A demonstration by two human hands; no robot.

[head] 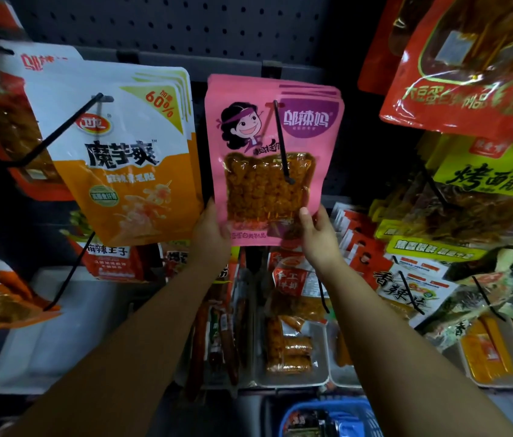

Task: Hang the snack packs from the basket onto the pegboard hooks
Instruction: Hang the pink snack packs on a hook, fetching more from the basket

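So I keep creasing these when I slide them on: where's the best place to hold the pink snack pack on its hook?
Probably by the two bottom corners, coming from below, as both hands do now: left hand, right hand. The pink snack pack is flat and hangs from a hole near its top on the black hook, so low side grips keep that hole and the hook clear.

My left hand [212,230] and my right hand [318,231] gripping the lower corners of the pink snack packs [272,159], black hook [282,143] through their tops, orange pack [129,159] beside my left hand, pegboard [185,26] above both hands, blue basket [330,417] below my right forearm
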